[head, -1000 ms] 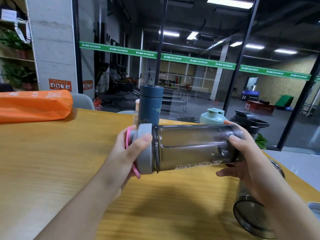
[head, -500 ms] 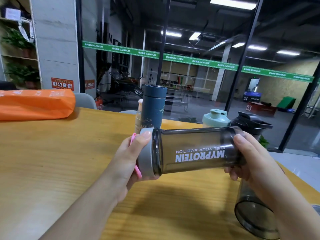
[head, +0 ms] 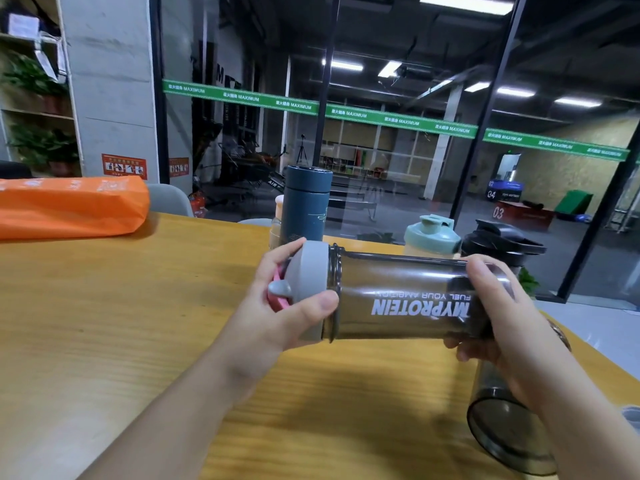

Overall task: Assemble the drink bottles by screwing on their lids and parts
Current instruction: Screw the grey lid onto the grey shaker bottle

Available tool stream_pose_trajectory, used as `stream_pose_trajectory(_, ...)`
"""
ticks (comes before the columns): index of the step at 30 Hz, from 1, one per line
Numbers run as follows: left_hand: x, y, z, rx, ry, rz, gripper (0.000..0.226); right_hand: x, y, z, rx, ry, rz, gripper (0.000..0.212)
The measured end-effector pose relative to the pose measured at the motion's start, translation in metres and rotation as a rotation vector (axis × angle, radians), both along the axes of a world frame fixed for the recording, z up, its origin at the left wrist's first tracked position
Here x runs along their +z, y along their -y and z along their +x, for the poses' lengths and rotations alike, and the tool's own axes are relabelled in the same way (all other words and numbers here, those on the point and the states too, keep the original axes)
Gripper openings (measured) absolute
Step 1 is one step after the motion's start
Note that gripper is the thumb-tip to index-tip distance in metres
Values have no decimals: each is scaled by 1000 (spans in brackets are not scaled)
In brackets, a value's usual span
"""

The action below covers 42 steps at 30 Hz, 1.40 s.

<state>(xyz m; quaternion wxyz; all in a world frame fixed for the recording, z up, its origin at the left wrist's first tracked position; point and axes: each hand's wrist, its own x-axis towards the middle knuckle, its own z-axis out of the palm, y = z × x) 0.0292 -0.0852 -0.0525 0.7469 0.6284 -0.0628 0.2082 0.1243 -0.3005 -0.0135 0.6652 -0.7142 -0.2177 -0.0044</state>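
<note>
Above the wooden table (head: pixel 104 341), the smoky MYPROTEIN shaker bottle (head: pixel 401 299) is held lying sideways in the air. The left hand (head: pixel 287 306) curls its thumb and fingers around the grey lid (head: pixel 308 289), and the right hand (head: pixel 498 323) grips the bottle's base end. Behind stand a dark blue flask (head: pixel 304 206), a mint-lidded shaker (head: pixel 429 237) and a black-lidded shaker (head: pixel 498 244)

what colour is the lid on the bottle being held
Grey lid, with a pink part behind it; the head view shows it.
</note>
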Motion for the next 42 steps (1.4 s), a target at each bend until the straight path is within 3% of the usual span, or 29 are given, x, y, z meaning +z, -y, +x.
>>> stream_pose_trajectory(5, -2, -1, 5, 30, -60, -184, 70, 0, -3, -8, 14, 167, 7, 39)
stream_pose_trajectory(11, 1, -2, 2, 4, -14, -99, 71, -1, 2, -1, 30, 118, 11, 49)
stream_pose_trajectory(17, 1, -1, 0, 20, 36, 25, 80, -1, 4, 2, 3, 105, 21, 29)
stream_pose_trajectory(20, 0, 1, 0, 22, 28, 13, 80, -3, 3, 4, -12, 98, 17, 36)
stream_pose_trajectory(30, 1, 3, 2, 47, -29, -65, 76, -5, 0, 6, -40, 142, 38, 27)
stream_pose_trajectory(42, 2, 2, 1, 10, -68, -163, 56, -7, 0, 3, 18, 177, 39, 29)
